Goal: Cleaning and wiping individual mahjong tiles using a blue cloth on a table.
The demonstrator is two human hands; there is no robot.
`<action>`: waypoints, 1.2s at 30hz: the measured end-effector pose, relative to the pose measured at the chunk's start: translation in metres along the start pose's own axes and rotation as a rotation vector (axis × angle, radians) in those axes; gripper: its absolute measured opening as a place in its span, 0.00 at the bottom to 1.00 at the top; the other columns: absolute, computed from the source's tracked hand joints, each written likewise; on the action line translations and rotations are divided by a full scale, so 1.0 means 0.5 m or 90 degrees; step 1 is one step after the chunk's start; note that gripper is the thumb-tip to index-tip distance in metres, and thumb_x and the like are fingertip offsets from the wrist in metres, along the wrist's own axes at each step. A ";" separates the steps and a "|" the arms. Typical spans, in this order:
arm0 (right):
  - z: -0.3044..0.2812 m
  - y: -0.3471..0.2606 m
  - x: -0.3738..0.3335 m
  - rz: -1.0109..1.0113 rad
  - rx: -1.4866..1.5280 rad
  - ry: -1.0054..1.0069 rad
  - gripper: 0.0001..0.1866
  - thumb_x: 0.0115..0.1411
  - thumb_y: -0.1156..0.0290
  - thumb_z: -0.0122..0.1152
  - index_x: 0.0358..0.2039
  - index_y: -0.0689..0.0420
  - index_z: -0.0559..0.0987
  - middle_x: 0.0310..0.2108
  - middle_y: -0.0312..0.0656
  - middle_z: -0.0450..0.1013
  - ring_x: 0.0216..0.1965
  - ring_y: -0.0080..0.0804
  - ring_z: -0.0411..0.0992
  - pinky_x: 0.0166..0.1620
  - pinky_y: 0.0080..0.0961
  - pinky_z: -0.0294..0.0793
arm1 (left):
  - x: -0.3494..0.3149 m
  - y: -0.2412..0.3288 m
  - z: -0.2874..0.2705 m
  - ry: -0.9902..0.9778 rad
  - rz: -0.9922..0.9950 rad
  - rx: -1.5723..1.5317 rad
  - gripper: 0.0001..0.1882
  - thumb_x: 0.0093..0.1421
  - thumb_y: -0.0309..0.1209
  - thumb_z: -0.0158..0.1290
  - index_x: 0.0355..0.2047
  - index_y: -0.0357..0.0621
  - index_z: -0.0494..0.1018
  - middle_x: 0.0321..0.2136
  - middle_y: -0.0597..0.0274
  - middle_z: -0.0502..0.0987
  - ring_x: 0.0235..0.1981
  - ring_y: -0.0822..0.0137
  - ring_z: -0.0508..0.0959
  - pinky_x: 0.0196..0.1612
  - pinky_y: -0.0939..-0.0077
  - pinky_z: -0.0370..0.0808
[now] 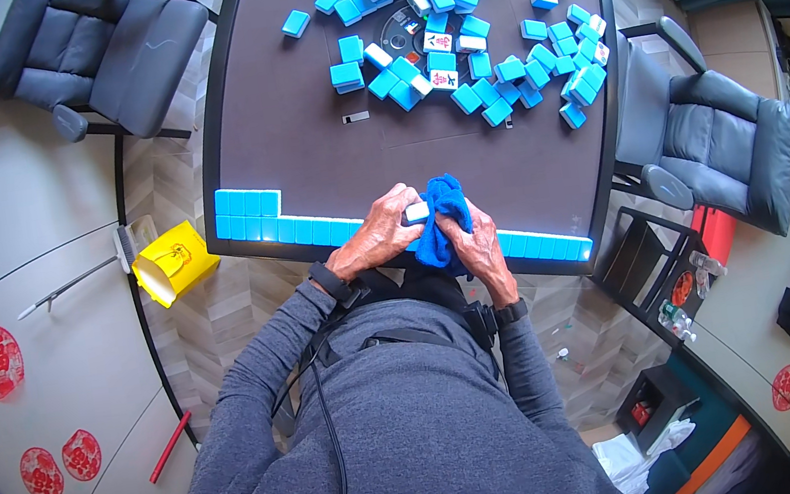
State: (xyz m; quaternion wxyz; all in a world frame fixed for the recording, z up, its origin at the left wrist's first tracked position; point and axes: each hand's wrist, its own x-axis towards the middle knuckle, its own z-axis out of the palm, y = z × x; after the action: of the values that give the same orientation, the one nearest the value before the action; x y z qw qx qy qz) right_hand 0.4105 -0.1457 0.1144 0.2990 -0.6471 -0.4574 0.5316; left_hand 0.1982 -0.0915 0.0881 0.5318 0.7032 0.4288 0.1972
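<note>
Between the fingers of my left hand is a mahjong tile, a pale side facing up. My right hand grips a crumpled blue cloth, which lies against the tile. Both hands meet over the near edge of the dark table. A row of blue-backed tiles runs along that edge on both sides of my hands, with a shorter second row at its left end. Farther off, many loose tiles lie heaped around a round black centre panel, mostly blue side up.
More scattered tiles lie toward the right edge. Grey armchairs stand left and right of the table. A yellow bag sits on the floor at left, beside a long-handled brush.
</note>
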 end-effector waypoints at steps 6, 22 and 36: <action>-0.003 -0.002 -0.002 0.001 0.031 -0.014 0.19 0.70 0.58 0.67 0.54 0.58 0.82 0.43 0.51 0.83 0.45 0.42 0.82 0.51 0.38 0.79 | -0.006 -0.013 0.008 -0.016 -0.084 -0.156 0.17 0.56 0.25 0.67 0.44 0.32 0.76 0.38 0.47 0.73 0.40 0.47 0.80 0.46 0.57 0.79; 0.029 -0.021 -0.001 -0.137 -0.123 0.039 0.21 0.64 0.63 0.74 0.52 0.61 0.81 0.48 0.55 0.78 0.49 0.57 0.79 0.52 0.46 0.79 | -0.017 -0.042 0.005 -0.111 0.026 0.194 0.14 0.52 0.20 0.59 0.39 0.27 0.73 0.42 0.35 0.73 0.46 0.33 0.79 0.49 0.44 0.79; 0.015 0.005 0.006 0.026 0.082 0.001 0.19 0.70 0.58 0.69 0.54 0.58 0.83 0.44 0.46 0.83 0.45 0.33 0.80 0.51 0.34 0.80 | -0.012 0.005 -0.016 -0.052 -0.031 -0.012 0.20 0.62 0.26 0.63 0.53 0.33 0.79 0.45 0.47 0.77 0.47 0.48 0.81 0.51 0.57 0.79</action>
State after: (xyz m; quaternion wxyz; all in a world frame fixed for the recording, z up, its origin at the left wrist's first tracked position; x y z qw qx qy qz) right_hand 0.4039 -0.1447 0.1092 0.3298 -0.6361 -0.4085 0.5654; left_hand 0.1899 -0.0917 0.0941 0.5603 0.6946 0.4222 0.1596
